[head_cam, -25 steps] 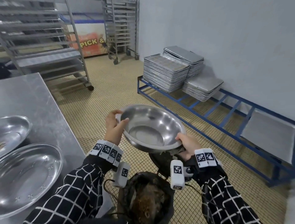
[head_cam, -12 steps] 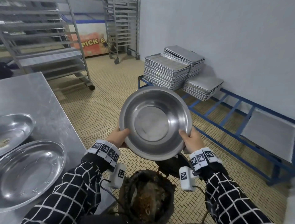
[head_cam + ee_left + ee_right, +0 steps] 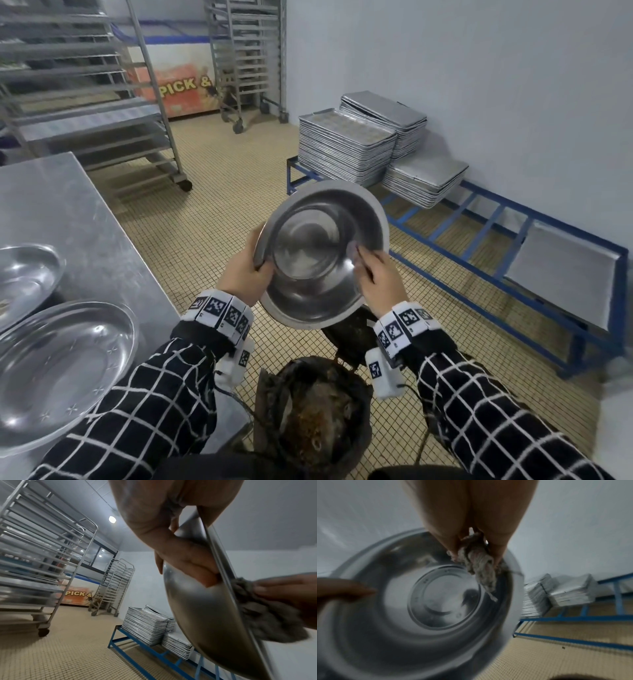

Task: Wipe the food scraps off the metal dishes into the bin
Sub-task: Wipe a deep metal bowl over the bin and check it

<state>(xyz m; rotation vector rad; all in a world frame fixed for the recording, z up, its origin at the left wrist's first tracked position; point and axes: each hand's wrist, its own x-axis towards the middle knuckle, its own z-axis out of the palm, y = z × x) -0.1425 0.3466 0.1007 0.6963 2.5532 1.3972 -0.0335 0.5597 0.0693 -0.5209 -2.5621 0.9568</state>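
Note:
A round steel bowl (image 3: 315,253) is held tilted toward me above the black bin (image 3: 318,418), which holds brown food scraps. My left hand (image 3: 245,277) grips the bowl's left rim, thumb inside, fingers behind (image 3: 185,559). My right hand (image 3: 375,277) pinches a grey wadded rag (image 3: 479,563) and presses it against the inner wall near the right rim (image 3: 257,609). The bowl's inside (image 3: 436,599) looks shiny, with no scraps that I can make out.
The steel table (image 3: 85,219) at the left carries two oval metal dishes (image 3: 65,370) (image 3: 24,274). Stacks of baking trays (image 3: 346,147) sit on a low blue rack (image 3: 486,240) along the right wall. Wheeled tray racks (image 3: 89,85) stand behind on the tiled floor.
The bowl has tipped up from nearly level to facing me. My right hand left the rim and went into the bowl with the rag; my left hand shifted up the left rim.

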